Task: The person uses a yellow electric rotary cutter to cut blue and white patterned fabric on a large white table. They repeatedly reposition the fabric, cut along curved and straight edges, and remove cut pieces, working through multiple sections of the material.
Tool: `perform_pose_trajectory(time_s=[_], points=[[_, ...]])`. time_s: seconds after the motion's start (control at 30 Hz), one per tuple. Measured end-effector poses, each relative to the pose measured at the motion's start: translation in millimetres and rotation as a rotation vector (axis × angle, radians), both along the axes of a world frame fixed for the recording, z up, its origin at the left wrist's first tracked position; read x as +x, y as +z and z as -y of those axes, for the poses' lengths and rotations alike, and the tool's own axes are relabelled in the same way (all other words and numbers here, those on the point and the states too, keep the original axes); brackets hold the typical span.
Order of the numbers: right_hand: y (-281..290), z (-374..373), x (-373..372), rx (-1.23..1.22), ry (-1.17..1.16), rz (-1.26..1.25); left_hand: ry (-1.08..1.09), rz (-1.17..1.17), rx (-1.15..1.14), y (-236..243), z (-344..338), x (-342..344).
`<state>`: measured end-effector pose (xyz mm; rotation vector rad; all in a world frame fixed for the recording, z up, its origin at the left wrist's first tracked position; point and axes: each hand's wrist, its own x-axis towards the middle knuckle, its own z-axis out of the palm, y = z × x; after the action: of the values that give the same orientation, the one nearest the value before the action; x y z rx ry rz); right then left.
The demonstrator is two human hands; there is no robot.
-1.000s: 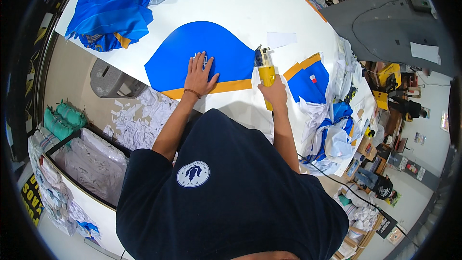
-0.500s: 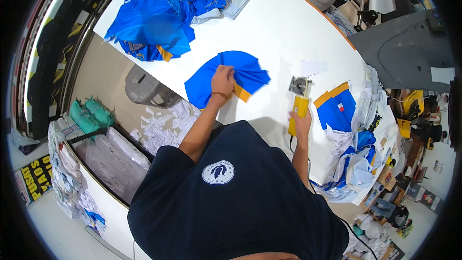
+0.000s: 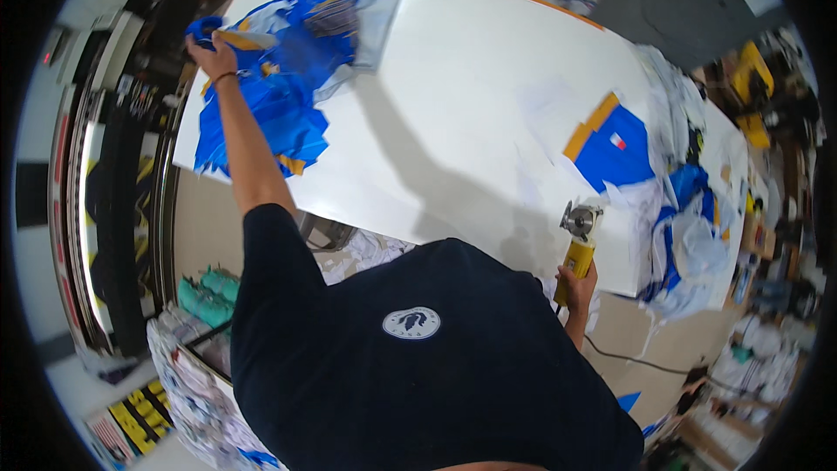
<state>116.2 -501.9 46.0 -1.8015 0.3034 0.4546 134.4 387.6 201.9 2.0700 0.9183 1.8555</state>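
My left hand [image 3: 209, 53] grips a blue and orange fabric piece [image 3: 204, 31] at the far left corner of a white table [image 3: 436, 105], over a crumpled pile [image 3: 261, 122] of blue, orange and pale fabric pieces. My right hand [image 3: 579, 279] is wrapped round the yellow body of an electric rotary cutter [image 3: 579, 259], its round blade [image 3: 581, 221] upward near the table's front right. Just beyond the cutter lies a blue panel [image 3: 619, 157] with an orange edge and a small red and white label.
More white and blue scraps [image 3: 693, 244] cover the table's right end. A large grey machine [image 3: 676, 0] stands at the back right, a long dark machine [image 3: 113, 209] along the left. Green bundles [image 3: 205, 301] and white scraps lie below the front edge, and a cable trails at lower right.
My left hand has moved from the middle to the far left pile, taking the blue piece off the table's middle. My right hand has drawn the cutter back toward me and rightward.
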Motion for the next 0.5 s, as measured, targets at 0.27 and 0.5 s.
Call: perform_pose_trajectory(time_s=[0.27, 0.5], points=[[-17, 16, -27, 0.117, -0.267, 0.081, -0.501, -0.592, -0.094, -184, 147, 113], [10, 53, -43, 0.069, -0.415, 0.092, -1.104, -1.321, 0.257, -252, 566, 85]])
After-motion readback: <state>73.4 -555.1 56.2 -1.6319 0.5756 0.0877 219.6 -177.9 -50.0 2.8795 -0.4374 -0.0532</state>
